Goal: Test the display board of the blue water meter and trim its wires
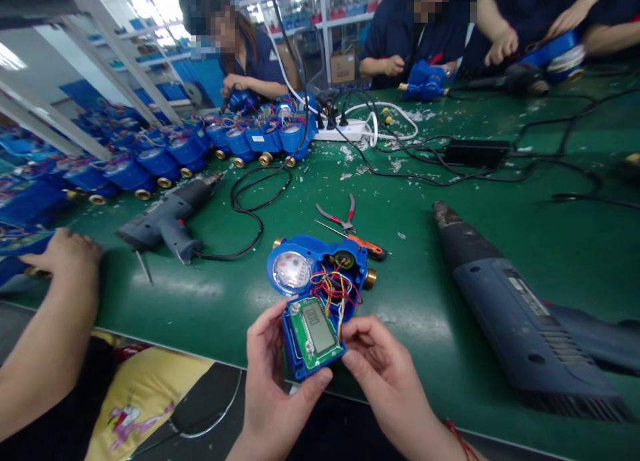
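Observation:
My left hand (273,374) and my right hand (383,371) together hold a blue cover (311,337) with a green circuit board and a small LCD, near the table's front edge. Coloured wires (333,289) run from the board into a blue water meter (320,267) lying on the green table just beyond my hands. The meter has a round dial on its left and brass fittings at both sides. My left thumb rests on the cover's left rim, and my right fingers press its right side.
A grey glue gun (167,217) lies at the left, a heat gun (520,314) at the right. Red-handled pliers (343,215) and an orange screwdriver (363,242) lie behind the meter. A co-worker's arm (50,314) reaches in at the left. Blue meters (200,147), cables and a power strip (345,131) fill the back.

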`<act>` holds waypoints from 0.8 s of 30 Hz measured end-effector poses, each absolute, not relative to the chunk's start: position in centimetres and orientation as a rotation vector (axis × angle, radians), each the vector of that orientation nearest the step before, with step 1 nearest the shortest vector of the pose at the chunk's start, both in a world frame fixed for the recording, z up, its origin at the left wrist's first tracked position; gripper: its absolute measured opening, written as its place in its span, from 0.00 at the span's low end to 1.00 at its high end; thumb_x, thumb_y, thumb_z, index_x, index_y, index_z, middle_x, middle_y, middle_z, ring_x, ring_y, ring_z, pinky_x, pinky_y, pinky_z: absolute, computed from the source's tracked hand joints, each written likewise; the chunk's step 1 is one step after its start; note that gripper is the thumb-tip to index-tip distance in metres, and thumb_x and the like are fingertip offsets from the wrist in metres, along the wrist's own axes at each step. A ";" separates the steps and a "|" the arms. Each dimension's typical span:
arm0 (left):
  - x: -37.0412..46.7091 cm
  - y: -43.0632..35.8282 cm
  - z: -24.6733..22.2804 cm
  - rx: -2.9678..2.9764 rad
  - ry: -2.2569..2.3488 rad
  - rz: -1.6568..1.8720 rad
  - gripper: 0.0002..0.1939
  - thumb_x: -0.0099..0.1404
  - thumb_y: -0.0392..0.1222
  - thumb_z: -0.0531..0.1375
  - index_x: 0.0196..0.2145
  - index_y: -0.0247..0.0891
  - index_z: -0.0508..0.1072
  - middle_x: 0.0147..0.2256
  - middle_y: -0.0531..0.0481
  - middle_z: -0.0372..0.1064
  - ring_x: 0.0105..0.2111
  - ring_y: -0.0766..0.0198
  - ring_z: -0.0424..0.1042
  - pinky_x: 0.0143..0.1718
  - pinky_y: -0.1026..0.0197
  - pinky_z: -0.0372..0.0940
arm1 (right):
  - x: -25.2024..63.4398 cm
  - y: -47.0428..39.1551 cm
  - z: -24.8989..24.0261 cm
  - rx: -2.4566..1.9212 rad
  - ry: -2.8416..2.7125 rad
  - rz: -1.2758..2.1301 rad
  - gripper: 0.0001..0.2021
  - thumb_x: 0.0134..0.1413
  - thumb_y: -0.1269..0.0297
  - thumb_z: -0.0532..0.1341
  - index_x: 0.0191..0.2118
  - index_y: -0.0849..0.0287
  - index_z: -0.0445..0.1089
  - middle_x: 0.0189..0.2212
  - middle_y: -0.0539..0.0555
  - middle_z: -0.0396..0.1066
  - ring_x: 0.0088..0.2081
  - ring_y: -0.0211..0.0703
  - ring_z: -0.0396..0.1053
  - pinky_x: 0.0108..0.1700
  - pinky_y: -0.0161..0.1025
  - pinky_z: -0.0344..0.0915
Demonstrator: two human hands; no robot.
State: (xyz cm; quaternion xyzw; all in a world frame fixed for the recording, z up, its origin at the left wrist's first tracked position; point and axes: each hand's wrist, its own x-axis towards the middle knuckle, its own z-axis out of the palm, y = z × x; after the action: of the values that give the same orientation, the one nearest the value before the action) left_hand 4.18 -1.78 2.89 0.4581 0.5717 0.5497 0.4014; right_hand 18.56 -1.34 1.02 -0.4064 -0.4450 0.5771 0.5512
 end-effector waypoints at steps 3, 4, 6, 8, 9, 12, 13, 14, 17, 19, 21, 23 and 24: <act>4.0 -1.7 2.6 1.176 1.418 1.403 0.36 0.50 0.44 0.74 0.54 0.47 0.65 0.53 0.48 0.66 0.54 0.54 0.66 0.52 0.60 0.64 | 18.5 -1.4 0.8 -0.981 -1.072 1.351 0.03 0.60 0.65 0.61 0.38 0.57 0.69 0.33 0.50 0.71 0.35 0.36 0.72 0.38 0.29 0.69; 3.9 -1.6 2.5 1.188 1.411 1.411 0.36 0.50 0.44 0.74 0.54 0.48 0.66 0.53 0.48 0.66 0.54 0.54 0.66 0.52 0.60 0.64 | 18.5 -1.4 0.8 -0.983 -1.078 1.352 0.03 0.60 0.66 0.61 0.39 0.57 0.69 0.33 0.50 0.71 0.35 0.36 0.72 0.38 0.29 0.69; 3.6 -1.5 2.3 1.221 1.392 1.418 0.36 0.50 0.45 0.74 0.55 0.48 0.66 0.53 0.48 0.66 0.54 0.55 0.67 0.52 0.61 0.64 | 18.5 -1.4 0.6 -0.985 -1.092 1.353 0.02 0.60 0.67 0.60 0.39 0.56 0.69 0.34 0.50 0.71 0.36 0.35 0.72 0.39 0.29 0.69; 3.2 -1.3 1.9 1.285 1.362 1.420 0.36 0.51 0.45 0.74 0.56 0.48 0.66 0.53 0.48 0.66 0.54 0.55 0.68 0.52 0.62 0.65 | 18.5 -1.4 0.4 -0.987 -1.100 1.355 0.02 0.60 0.67 0.60 0.39 0.56 0.69 0.34 0.49 0.70 0.36 0.34 0.71 0.40 0.28 0.68; 3.0 -1.2 1.7 1.340 1.339 1.425 0.36 0.52 0.45 0.74 0.56 0.48 0.66 0.54 0.48 0.67 0.54 0.56 0.68 0.52 0.63 0.65 | 18.5 -1.4 0.4 -0.985 -1.101 1.358 0.02 0.60 0.68 0.61 0.39 0.55 0.69 0.34 0.49 0.70 0.36 0.34 0.71 0.40 0.28 0.68; 2.2 -0.8 0.8 1.500 1.254 1.441 0.37 0.53 0.46 0.73 0.58 0.48 0.65 0.55 0.47 0.66 0.55 0.58 0.68 0.52 0.64 0.66 | 18.4 -1.3 0.3 -0.979 -1.103 1.358 0.03 0.60 0.68 0.61 0.40 0.54 0.69 0.35 0.48 0.71 0.37 0.33 0.71 0.40 0.27 0.68; 2.0 -0.7 0.5 1.529 1.222 1.454 0.37 0.54 0.45 0.73 0.58 0.48 0.64 0.56 0.47 0.66 0.56 0.59 0.68 0.52 0.65 0.66 | 18.4 -1.3 0.3 -0.979 -1.115 1.349 0.04 0.60 0.69 0.61 0.40 0.54 0.69 0.35 0.48 0.71 0.37 0.33 0.71 0.40 0.27 0.68; 1.8 -0.7 0.3 1.545 1.194 1.466 0.36 0.55 0.42 0.73 0.58 0.49 0.63 0.57 0.47 0.66 0.57 0.60 0.67 0.52 0.66 0.65 | 18.4 -1.3 0.4 -0.981 -1.132 1.333 0.04 0.59 0.69 0.61 0.40 0.54 0.69 0.35 0.47 0.71 0.37 0.33 0.71 0.40 0.27 0.67; 1.4 -0.8 0.3 1.583 1.105 1.460 0.29 0.59 0.36 0.69 0.54 0.50 0.65 0.60 0.49 0.63 0.61 0.62 0.62 0.54 0.67 0.64 | 18.5 -1.4 0.5 -0.988 -1.219 1.228 0.07 0.58 0.72 0.61 0.40 0.53 0.69 0.34 0.46 0.71 0.36 0.31 0.70 0.40 0.24 0.67; 1.3 -0.8 0.7 1.622 1.103 1.390 0.19 0.61 0.36 0.67 0.48 0.48 0.69 0.63 0.49 0.58 0.63 0.62 0.58 0.55 0.67 0.62 | 18.5 -1.5 0.7 -0.994 -1.286 1.134 0.09 0.58 0.73 0.62 0.41 0.53 0.70 0.34 0.45 0.72 0.36 0.30 0.70 0.40 0.23 0.67; 1.4 -0.8 1.2 1.625 1.129 1.334 0.11 0.62 0.38 0.67 0.41 0.46 0.72 0.66 0.51 0.54 0.65 0.61 0.55 0.56 0.66 0.61 | 18.6 -1.5 0.9 -0.996 -1.353 1.041 0.09 0.58 0.74 0.62 0.43 0.53 0.69 0.35 0.46 0.73 0.37 0.30 0.71 0.41 0.23 0.67; 1.5 -0.7 1.6 1.595 1.145 1.339 0.08 0.62 0.39 0.68 0.37 0.44 0.72 0.66 0.52 0.54 0.64 0.61 0.57 0.56 0.66 0.62 | 18.5 -1.4 1.1 -0.990 -1.412 0.962 0.10 0.58 0.74 0.62 0.44 0.54 0.69 0.37 0.47 0.73 0.38 0.31 0.72 0.43 0.23 0.68; 1.5 -0.7 1.7 1.565 1.143 1.355 0.08 0.61 0.39 0.68 0.35 0.44 0.72 0.65 0.53 0.56 0.63 0.61 0.59 0.54 0.66 0.63 | 18.5 -1.3 1.1 -0.985 -1.434 0.928 0.10 0.59 0.74 0.62 0.44 0.54 0.69 0.38 0.47 0.73 0.39 0.31 0.72 0.44 0.24 0.68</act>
State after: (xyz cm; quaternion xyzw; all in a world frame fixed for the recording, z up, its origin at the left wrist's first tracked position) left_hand 1.53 -0.70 1.68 0.6126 0.4473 0.5302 0.3788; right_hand 18.53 -1.33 1.14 -0.4164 -0.6065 0.3924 0.5521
